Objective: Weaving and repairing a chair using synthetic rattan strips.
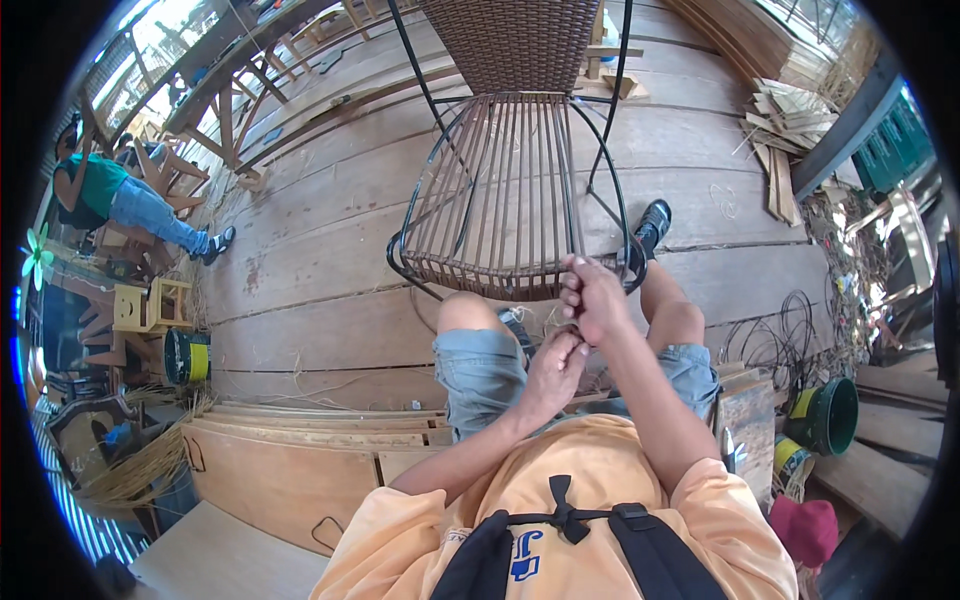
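In front of my knees stands a chair with a black metal frame. Its backrest (505, 45) is tightly woven in brown strands. Long brown strands run front to back across the seat (490, 190), with gaps between them, and are wrapped around its front edge. My right hand (597, 303) is curled closed by the right end of that edge. Just below it, close to the right wrist, my left hand (557, 368) is closed with thumb and fingers pinched together. Whatever either hand holds is too thin or hidden to make out.
Long boards (290, 455) lie at my left, and a coil of dark strand (785, 335) is on the floor at right beside a green bucket (835, 415). A person (130, 195) sits far left near a wooden bench (215, 90). Wood scraps (785, 125) are piled at right.
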A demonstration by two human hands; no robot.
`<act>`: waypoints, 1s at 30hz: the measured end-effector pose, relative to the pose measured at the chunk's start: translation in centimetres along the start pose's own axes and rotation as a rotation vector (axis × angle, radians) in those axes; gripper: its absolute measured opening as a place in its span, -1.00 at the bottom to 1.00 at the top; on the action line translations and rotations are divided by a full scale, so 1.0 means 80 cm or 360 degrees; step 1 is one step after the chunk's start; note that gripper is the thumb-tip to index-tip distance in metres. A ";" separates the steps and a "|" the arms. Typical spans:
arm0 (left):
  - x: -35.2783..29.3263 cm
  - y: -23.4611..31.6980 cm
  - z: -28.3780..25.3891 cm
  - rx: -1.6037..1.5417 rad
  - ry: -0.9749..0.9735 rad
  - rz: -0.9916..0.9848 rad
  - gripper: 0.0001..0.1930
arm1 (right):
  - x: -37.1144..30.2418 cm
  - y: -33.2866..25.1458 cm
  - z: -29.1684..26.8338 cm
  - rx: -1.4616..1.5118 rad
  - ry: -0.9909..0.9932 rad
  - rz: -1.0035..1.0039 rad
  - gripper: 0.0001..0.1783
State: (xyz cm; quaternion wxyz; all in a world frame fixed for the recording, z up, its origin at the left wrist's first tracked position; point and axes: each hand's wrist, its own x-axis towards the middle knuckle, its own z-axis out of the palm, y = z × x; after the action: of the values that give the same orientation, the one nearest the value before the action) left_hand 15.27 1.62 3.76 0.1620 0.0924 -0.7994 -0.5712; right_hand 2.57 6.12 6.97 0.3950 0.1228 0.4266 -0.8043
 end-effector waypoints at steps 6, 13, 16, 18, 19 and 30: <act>0.029 -0.021 -0.060 0.0083 -0.0155 -0.0216 -0.69 | -0.011 0.022 -0.001 -0.0175 0.0260 -0.0438 -0.81; 0.084 -0.052 -0.028 -0.0559 -0.0148 -0.0651 -0.70 | -0.011 0.040 -0.048 -0.0468 0.0364 -0.0629 -0.75; 0.068 -0.074 -0.006 -0.0832 -0.0233 -0.1109 -0.72 | -0.015 0.049 -0.049 -0.0556 0.0426 -0.0555 -0.75; 0.066 -0.090 0.006 -0.0968 -0.0218 -0.1188 -0.74 | -0.012 0.052 -0.052 -0.0527 0.0443 -0.0549 -0.76; 0.065 -0.097 0.011 -0.1070 -0.0212 -0.1267 -0.74 | -0.009 0.057 -0.059 -0.0535 0.0446 -0.0570 -0.76; 0.074 -0.082 0.027 -0.1360 -0.0280 -0.1336 -0.75 | -0.001 0.066 -0.089 -0.0400 0.0388 -0.0411 -0.75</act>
State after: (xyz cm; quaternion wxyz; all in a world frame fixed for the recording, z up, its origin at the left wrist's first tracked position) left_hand 8.75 -0.57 -2.16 -0.1211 0.2790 -0.4050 -0.8622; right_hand 5.54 10.06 -0.43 0.2464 0.1133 0.5805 -0.7678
